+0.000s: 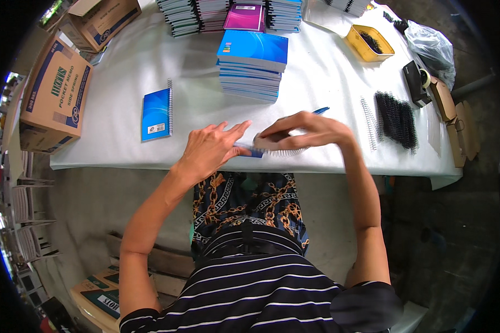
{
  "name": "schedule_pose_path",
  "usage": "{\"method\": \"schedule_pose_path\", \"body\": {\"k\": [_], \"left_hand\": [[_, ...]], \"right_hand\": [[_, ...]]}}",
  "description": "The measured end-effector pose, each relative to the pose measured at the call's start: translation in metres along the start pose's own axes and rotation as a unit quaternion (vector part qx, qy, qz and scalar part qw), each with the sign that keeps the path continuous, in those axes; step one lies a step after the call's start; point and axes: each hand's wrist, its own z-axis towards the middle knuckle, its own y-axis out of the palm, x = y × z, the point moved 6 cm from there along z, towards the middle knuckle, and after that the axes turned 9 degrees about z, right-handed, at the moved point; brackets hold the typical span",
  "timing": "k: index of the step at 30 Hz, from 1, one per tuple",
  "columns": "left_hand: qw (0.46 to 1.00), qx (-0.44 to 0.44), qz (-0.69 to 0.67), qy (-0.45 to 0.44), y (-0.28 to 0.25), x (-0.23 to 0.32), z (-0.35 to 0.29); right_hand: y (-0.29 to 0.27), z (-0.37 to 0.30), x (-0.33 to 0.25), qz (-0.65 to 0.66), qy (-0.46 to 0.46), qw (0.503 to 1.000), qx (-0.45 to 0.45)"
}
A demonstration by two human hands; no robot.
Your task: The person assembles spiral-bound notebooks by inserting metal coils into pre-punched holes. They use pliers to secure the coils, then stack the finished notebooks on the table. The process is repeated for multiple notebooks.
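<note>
At the near edge of the table, my left hand (208, 147) grips a small blue notepad (254, 153), its thumb and fingers at the pad's edge. Close beside it, my right hand (311, 132) is closed round a grey-brown block-like thing (268, 143), whose kind I cannot make out. Beneath the right hand a wire spiral coil (286, 152) runs out to the right from the pad. Farther left lies a blue spiral notepad (156, 116) with a coil sticking past its top end. Behind my hands rises a stack of blue pads (251, 64).
Loose black spiral coils (395, 122) lie in a pile at the right, near a blue pen (321, 110). A yellow tray (366, 44) holds dark bits. Beside the table's right edge are a tape dispenser (416, 83) and plastic bag (432, 50). Cardboard boxes (55, 94) stand left.
</note>
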Motion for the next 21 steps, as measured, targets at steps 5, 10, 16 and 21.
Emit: {"method": "schedule_pose_path", "body": {"k": [5, 10, 16, 21], "left_hand": [[0.997, -0.057, -0.040, -0.017, 0.000, 0.000, 0.003], [0.994, -0.085, -0.057, -0.031, 0.004, -0.006, 0.008], [0.993, -0.063, -0.088, -0.036, -0.001, -0.006, 0.009], [0.993, -0.089, -0.037, -0.070, 0.000, -0.013, 0.005]], "right_hand": [[-0.011, 0.004, -0.001, 0.087, 0.001, 0.996, -0.014], [-0.009, 0.015, 0.011, 0.061, -0.020, 0.998, 0.004], [-0.002, 0.021, 0.013, -0.001, 0.036, 0.999, -0.002], [0.001, 0.028, 0.007, 0.007, 0.034, 0.999, -0.012]]}}
